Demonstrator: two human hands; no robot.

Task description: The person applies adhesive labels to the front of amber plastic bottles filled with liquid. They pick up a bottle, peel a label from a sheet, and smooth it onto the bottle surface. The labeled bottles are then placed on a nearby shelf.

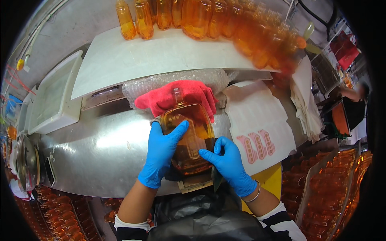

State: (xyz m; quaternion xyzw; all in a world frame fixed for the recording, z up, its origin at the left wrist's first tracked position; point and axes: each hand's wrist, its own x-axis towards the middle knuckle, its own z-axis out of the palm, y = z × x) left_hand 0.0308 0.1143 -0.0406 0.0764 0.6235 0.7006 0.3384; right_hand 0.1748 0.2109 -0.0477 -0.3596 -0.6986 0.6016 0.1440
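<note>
A flat, broad-shouldered amber glass bottle leans back in front of me, its clear neck against a red cloth. My left hand, in a blue glove, grips the bottle's left side with the thumb across its front. A tall, narrow outlined label shows on that face. In a matching glove, my right hand has its thumb pressed at the label's lower end and its fingers curled by the right edge. Below that hand hangs a dark flat piece; whether it is held I cannot tell.
On the right, a pale sheet carries several red and gold labels. Bubble wrap lies behind the cloth. Amber bottles crowd a white board at the back. A white tub stands left; crated bottles fill the lower right.
</note>
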